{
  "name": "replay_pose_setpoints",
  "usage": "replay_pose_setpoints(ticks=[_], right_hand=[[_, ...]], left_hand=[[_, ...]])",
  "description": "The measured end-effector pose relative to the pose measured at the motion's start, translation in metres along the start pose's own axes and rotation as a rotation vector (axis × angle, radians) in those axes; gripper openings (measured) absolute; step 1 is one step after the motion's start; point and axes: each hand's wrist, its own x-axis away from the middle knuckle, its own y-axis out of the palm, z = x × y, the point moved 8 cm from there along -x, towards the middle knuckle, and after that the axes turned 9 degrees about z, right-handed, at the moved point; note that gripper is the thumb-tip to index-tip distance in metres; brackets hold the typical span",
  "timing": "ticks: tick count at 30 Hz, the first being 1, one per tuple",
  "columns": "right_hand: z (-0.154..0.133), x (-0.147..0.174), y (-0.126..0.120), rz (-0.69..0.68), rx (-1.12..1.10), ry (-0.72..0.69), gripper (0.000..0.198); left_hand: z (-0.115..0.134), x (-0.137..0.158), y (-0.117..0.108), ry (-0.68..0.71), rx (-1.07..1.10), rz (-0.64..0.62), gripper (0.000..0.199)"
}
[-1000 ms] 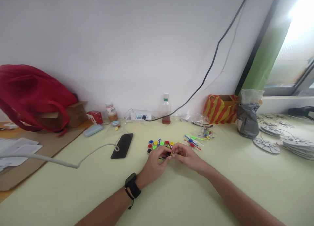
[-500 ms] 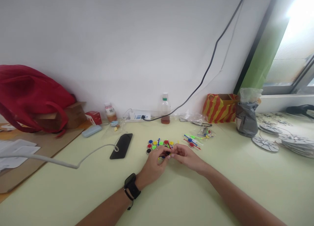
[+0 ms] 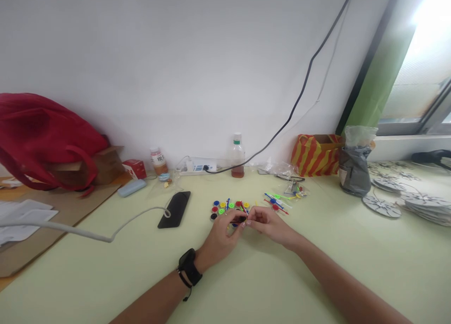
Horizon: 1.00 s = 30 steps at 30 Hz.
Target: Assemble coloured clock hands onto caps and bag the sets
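Steady the black piece with your left hand, whose thumb and fingers pinch it, and make your right hand's moves small and light. The piece sits between both hands. Your right fingertips bunch at its edge; whether they grip it, I cannot tell. Mind the discs just beyond your left hand.

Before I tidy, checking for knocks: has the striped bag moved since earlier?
No: the striped bag has kept its place relative to the window frame.
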Motion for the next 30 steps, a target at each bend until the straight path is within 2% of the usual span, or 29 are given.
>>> replay_pose_setpoints(ticks=[9, 17, 22, 27, 30], right_hand=[[-0.001, -0.002, -0.003, 0.030, 0.031, -0.014, 0.039], [0.005, -0.001, 0.000, -0.013, 0.040, -0.040, 0.038], [0.001, -0.001, -0.003, -0.004, 0.068, -0.020, 0.040], [-0.002, -0.001, -0.005, 0.002, 0.043, -0.011, 0.040], [-0.003, 0.000, -0.007, 0.017, 0.021, -0.007, 0.039]], left_hand=[[-0.001, 0.000, 0.000, -0.024, 0.008, -0.008, 0.016], [-0.006, -0.001, 0.000, -0.042, 0.003, -0.022, 0.009], [-0.017, 0.002, 0.000, -0.164, 0.096, 0.029, 0.017], [-0.011, 0.000, -0.001, -0.155, 0.127, 0.038, 0.019], [-0.012, -0.001, -0.001, -0.179, 0.184, 0.047, 0.028]])
